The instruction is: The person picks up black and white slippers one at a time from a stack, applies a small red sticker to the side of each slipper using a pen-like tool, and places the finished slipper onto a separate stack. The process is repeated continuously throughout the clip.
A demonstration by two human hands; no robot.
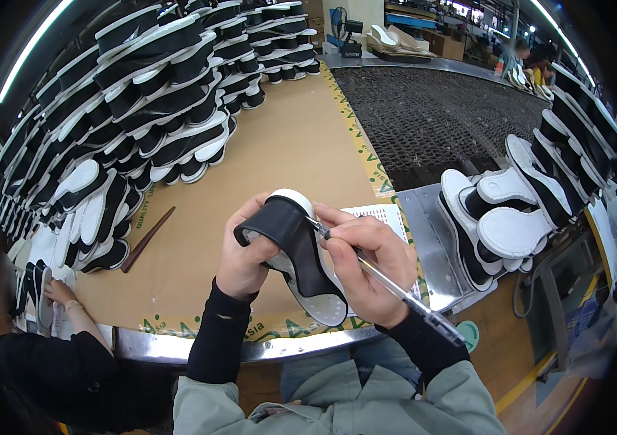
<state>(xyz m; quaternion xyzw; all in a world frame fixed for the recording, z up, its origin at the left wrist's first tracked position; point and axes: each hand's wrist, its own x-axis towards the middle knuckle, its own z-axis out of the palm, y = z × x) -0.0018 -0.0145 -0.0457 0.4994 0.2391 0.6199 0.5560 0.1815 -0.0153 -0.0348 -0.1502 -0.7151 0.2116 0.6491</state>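
My left hand (245, 254) grips a black and white wedge shoe sole (293, 230) near its heel end, thumb on the black side. The sole is tilted, its white heel up and its toe end toward me. In my right hand (374, 257) is a clear pen (395, 290), pinched between thumb and fingers. Its tip meets or nearly meets the black side just below the white heel rim. Partly behind my right hand, a white printed sheet (379, 212) lies on the table.
Tall stacks of soles (156, 87) fill the left side of the brown-covered table (279, 138). A dark pointed stick (149, 239) lies there. More soles (508, 232) stand on a metal surface at right, beside a black mesh conveyor (439, 109). A co-worker's hand (60, 292) touches soles at far left.
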